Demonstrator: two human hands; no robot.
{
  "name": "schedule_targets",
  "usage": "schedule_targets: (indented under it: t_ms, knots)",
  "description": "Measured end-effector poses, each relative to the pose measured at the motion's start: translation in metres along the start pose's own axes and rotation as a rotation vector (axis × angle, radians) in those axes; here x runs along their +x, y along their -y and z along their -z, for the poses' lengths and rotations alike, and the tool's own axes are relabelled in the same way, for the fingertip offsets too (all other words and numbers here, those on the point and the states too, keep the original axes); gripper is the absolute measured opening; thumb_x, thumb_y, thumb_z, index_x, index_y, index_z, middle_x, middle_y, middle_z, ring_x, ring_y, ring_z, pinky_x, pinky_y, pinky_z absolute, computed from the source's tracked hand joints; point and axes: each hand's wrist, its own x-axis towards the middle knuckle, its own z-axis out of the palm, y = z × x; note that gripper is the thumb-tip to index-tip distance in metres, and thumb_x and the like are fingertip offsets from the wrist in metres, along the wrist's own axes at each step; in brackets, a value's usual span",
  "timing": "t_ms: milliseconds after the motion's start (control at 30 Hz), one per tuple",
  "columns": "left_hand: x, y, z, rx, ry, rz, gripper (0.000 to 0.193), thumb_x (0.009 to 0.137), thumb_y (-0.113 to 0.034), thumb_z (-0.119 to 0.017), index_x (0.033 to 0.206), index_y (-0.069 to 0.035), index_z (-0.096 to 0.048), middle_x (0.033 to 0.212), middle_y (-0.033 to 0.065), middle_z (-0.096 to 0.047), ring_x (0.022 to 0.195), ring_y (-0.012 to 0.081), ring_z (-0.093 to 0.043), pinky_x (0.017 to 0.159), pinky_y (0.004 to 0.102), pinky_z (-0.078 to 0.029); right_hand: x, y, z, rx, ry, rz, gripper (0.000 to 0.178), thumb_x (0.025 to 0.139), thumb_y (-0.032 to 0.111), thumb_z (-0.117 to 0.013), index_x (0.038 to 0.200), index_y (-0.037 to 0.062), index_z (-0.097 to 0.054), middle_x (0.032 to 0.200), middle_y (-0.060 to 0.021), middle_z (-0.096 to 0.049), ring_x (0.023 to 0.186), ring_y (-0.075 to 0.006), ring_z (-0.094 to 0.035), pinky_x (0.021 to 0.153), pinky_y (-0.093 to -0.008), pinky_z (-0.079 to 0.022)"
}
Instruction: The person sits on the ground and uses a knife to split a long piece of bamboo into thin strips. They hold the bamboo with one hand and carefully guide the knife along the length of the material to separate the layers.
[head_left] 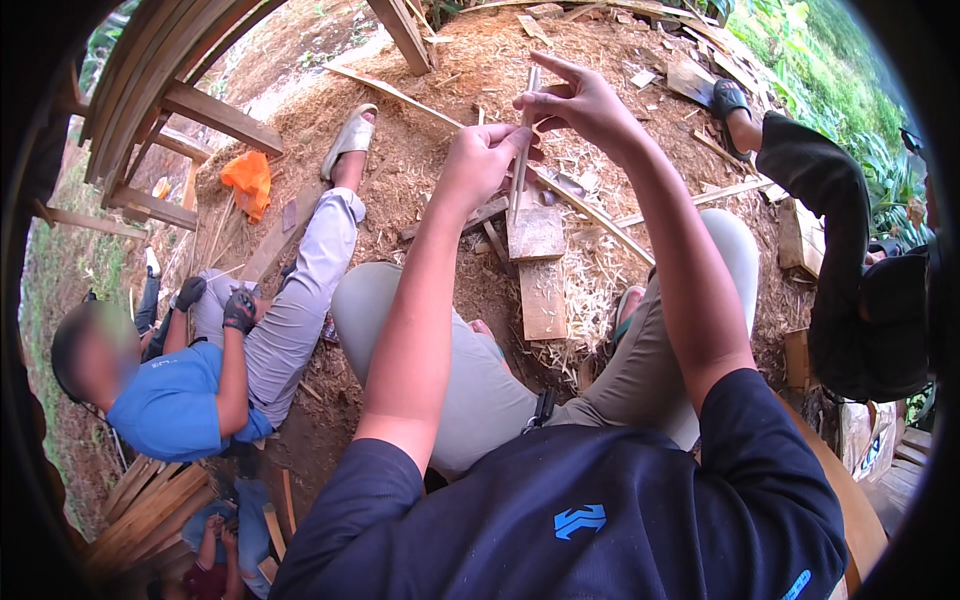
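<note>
By block (536,234), my L hand (487,160) pinches stick (518,185), long axis up/fwd, slightly R; R hand (588,104) half-open, grip unclear.

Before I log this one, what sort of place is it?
Likely an outdoor woodworking spot: pale wood shavings litter the ground, a timber frame stands at upper left, and plants grow beyond.

Thin pale wood strip (518,182): straight, slim, held up approx ctr of scene. Runs near-far, far end slightly right. Mid section hidden.
</note>
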Motion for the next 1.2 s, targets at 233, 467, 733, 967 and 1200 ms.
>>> schedule_targets:
  t_ms: [233,467,733,967,1200]
  knots:
    - [0.004,0.004,0.000,-0.193,-0.225,-0.042,0.030,0.102,-0.023,-0.056,0.114,0.001,-0.067,0.097,0.0092,-0.074,0.081,0.0166,-0.072,0.069,0.0290,-0.059,0.003,-0.011,-0.001,-0.088,0.189,-0.089,0.054,0.090,0.018,-0.073,0.137,-0.0010,-0.054,0.116,-0.0177,-0.070,0.105,-0.0231,-0.069,0.092,-0.0344,-0.058]
    - [0.014,0.013,0.007,-0.191,-0.394,-0.059,0.026,0.100,-0.023,-0.059,0.110,-0.004,-0.072,0.100,0.0054,-0.074,0.084,0.0102,-0.065,0.075,0.0246,-0.049,0.003,-0.019,-0.010,-0.122,0.217,-0.114,0.042,0.090,0.023,-0.074,0.128,0.0074,-0.065,0.108,-0.0129,-0.073,0.096,-0.0180,-0.070,0.086,-0.0318,-0.058]
    - [0.009,0.006,0.003,-0.176,-0.405,-0.026,0.027,0.097,-0.026,-0.064,0.114,-0.009,-0.074,0.104,0.0031,-0.073,0.091,0.0092,-0.059,0.082,0.0281,-0.042,-0.001,-0.020,-0.025,-0.120,0.161,-0.191,0.041,0.090,0.028,-0.074,0.123,0.0049,-0.067,0.108,-0.0139,-0.072,0.097,-0.0185,-0.069,0.086,-0.0328,-0.057]
    - [0.013,0.015,0.005,-0.143,-0.299,-0.028,0.025,0.098,-0.024,-0.063,0.111,-0.006,-0.075,0.106,0.0060,-0.073,0.107,0.0138,-0.062,0.095,0.0306,-0.044,-0.004,-0.006,-0.026,-0.169,-0.021,-0.102,0.047,0.091,0.040,-0.071,0.122,0.0048,-0.068,0.106,-0.0149,-0.073,0.097,-0.0200,-0.069,0.083,-0.0330,-0.055]
    - [0.008,0.009,-0.001,-0.015,-0.155,0.018,0.027,0.098,-0.026,-0.064,0.109,-0.004,-0.075,0.103,0.0071,-0.074,0.101,0.0137,-0.066,0.093,0.0292,-0.047,0.001,-0.011,-0.021,-0.173,-0.074,-0.071,0.036,0.090,0.034,-0.074,0.109,0.0035,-0.074,0.093,-0.0099,-0.074,0.083,-0.0153,-0.068,0.076,-0.0317,-0.054]
